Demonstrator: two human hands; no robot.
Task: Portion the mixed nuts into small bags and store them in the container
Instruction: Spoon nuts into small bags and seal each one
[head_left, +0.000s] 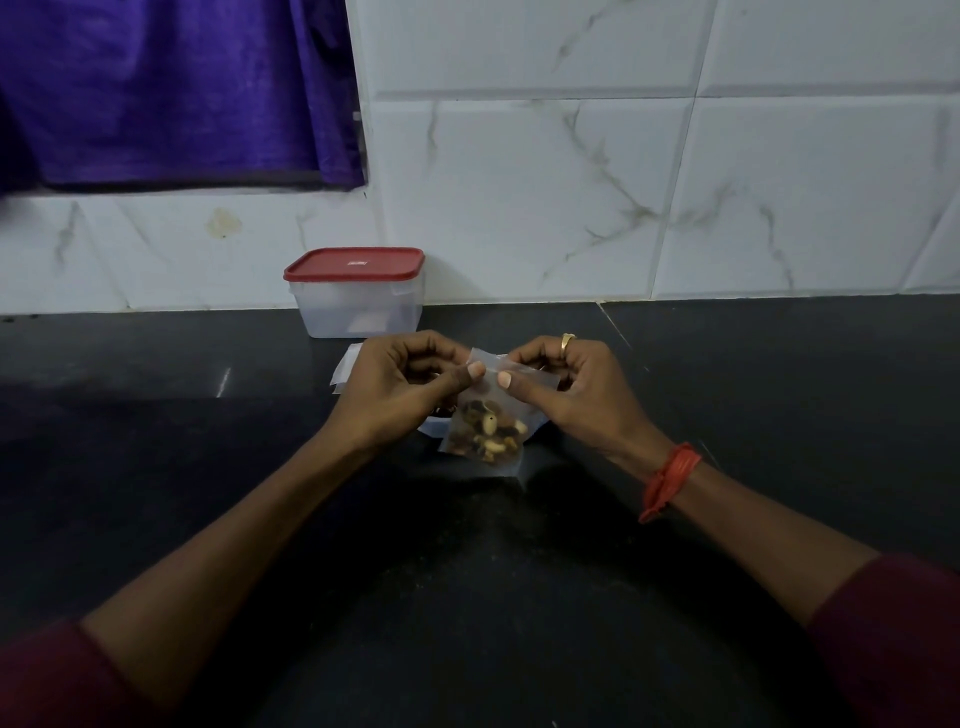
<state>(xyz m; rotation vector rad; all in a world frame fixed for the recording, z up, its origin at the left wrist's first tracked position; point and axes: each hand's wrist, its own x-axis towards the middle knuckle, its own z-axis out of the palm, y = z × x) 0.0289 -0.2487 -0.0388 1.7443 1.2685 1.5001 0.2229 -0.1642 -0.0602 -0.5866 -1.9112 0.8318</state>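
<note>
Head view: both hands met over the middle of the dark bench, each pinching the top edge of one small clear bag. The left hand held the bag's upper left corner between thumb and curled fingers. The right hand gripped the upper right part of the same edge in the same way. The two thumb tips lay close together on the near face of the bag.

The mixed nuts sat in the lower half of the bag, which hung tilted below the hands. Whether its bottom corner touched the bench could not be told. A white rim, mostly hidden, showed just beneath the left hand and behind the bag.

The container, clear-walled with a red lid seated on it, stood at the back of the bench against the tiled wall, beyond the hands. Flat pale bags lay between the container and the left hand.

A ring was on a right finger and an orange thread band circled the right wrist. A purple cloth hung at upper left.
</note>
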